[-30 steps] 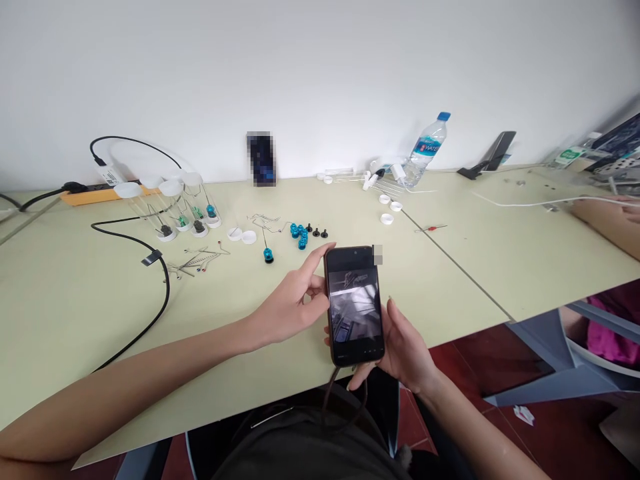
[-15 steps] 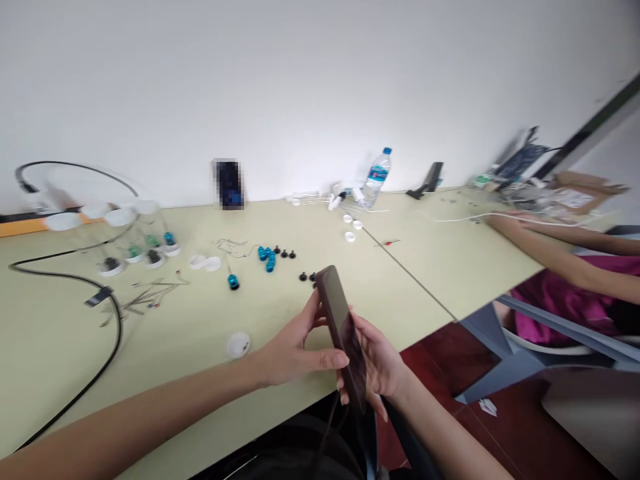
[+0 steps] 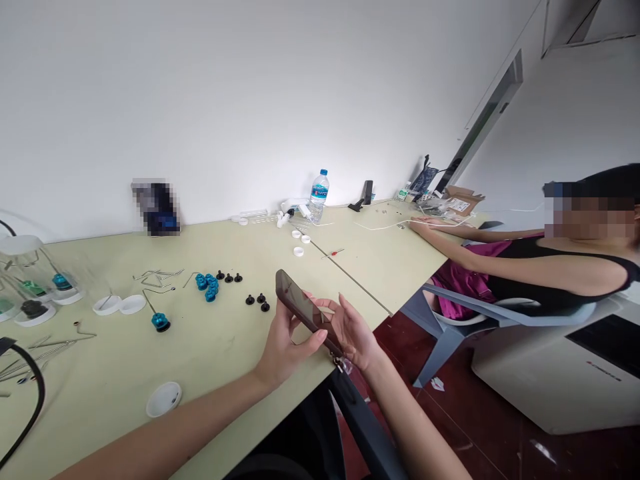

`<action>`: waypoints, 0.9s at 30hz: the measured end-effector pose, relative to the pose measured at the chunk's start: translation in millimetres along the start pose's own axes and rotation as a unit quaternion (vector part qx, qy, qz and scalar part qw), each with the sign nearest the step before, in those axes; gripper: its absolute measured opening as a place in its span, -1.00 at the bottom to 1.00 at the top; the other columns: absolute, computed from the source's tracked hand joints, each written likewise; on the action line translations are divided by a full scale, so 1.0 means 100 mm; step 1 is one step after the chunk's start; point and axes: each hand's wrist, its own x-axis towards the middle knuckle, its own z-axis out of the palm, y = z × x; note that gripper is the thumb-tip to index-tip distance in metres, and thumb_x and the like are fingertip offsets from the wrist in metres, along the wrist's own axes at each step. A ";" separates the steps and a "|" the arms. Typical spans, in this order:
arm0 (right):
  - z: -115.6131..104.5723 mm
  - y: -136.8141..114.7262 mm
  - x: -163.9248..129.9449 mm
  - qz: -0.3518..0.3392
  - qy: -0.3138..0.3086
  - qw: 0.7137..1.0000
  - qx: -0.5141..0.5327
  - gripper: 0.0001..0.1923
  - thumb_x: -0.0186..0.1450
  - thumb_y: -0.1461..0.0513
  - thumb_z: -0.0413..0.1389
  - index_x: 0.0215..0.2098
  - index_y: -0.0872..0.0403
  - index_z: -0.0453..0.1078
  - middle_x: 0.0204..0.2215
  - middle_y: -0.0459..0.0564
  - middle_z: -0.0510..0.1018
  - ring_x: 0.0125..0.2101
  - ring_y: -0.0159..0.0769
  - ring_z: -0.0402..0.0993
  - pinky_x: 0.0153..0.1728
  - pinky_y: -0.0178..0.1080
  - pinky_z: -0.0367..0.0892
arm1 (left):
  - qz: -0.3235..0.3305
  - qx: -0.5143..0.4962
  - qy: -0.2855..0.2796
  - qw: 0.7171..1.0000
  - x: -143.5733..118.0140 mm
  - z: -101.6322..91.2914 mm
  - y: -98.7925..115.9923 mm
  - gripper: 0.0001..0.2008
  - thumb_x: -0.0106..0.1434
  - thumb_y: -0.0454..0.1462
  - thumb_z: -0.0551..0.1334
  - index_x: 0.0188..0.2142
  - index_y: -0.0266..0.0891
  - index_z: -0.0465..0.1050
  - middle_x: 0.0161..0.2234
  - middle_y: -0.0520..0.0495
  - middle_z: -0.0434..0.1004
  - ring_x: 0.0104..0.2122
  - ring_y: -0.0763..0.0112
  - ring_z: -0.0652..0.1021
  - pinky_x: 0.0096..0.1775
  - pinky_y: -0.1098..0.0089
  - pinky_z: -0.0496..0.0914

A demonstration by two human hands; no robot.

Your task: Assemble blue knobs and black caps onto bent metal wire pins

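Both hands on phone (image 3: 306, 311) | left hand (image 3: 287, 347) pinches lower edge, right hand (image 3: 353, 327) cradles w/ fingers spread | blue knobs (image 3: 207, 287) ~10 o'clock | imo tighten grip, it's over table (image 3: 225, 360) edge

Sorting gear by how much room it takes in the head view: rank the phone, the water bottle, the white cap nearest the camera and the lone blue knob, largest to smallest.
1. phone, though nearness inflates it
2. water bottle, far off
3. white cap
4. blue knob

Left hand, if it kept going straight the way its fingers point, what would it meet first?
Judging roughly, the left hand, gripping the dark smartphone, points up-right; first met would be the right hand close behind the phone.
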 end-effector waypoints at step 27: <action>0.28 0.40 -0.10 0.060 -0.158 0.978 -0.119 -0.32 0.32 -0.16 -0.03 0.31 -0.12 0.04 0.15 0.19 0.29 -0.23 -0.17 0.56 -0.57 -0.26 0.54 | -0.167 -0.234 0.043 0.957 -0.31 -0.22 0.05 -0.47 0.26 0.16 0.00 -0.11 -0.15 0.45 -0.17 -0.14 0.53 -0.12 0.13 0.52 0.00 0.09 0.40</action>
